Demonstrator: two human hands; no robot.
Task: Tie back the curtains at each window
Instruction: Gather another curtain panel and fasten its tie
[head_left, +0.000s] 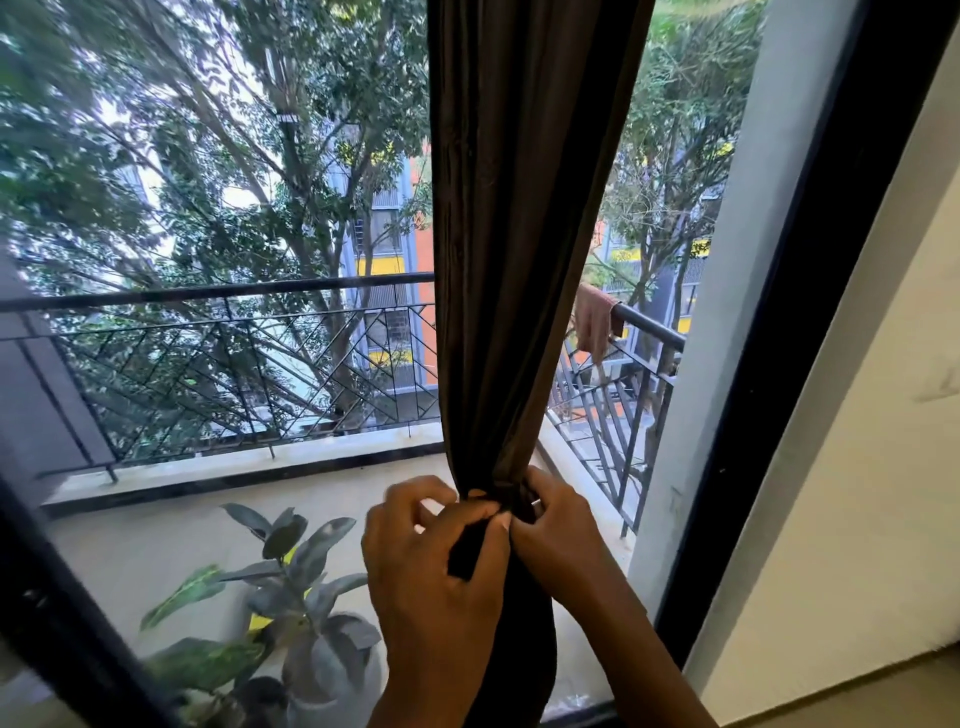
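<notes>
We have the dark brown curtain (519, 234) gathered into a single bunch in front of the window glass (208, 260), pinched to a narrow waist low down, roughly midway across the pane and well clear of the black window frame (810, 291) on the right. Our left hand (431, 561) is closed on the loose end of a dark tie strip (467, 551), thumb and forefinger pinching it just below the waist. Our right hand (556, 525) is curled tight around the other side of the bunch, fingers tucked into the wrap; what exactly it grips is hidden. We judge we are in the middle of fastening the tie on this curtain, not yet finished. Next we probably need to draw the strip snug and secure its end without letting the folds slip, then ease both hands away and check that the bunch holds
</notes>
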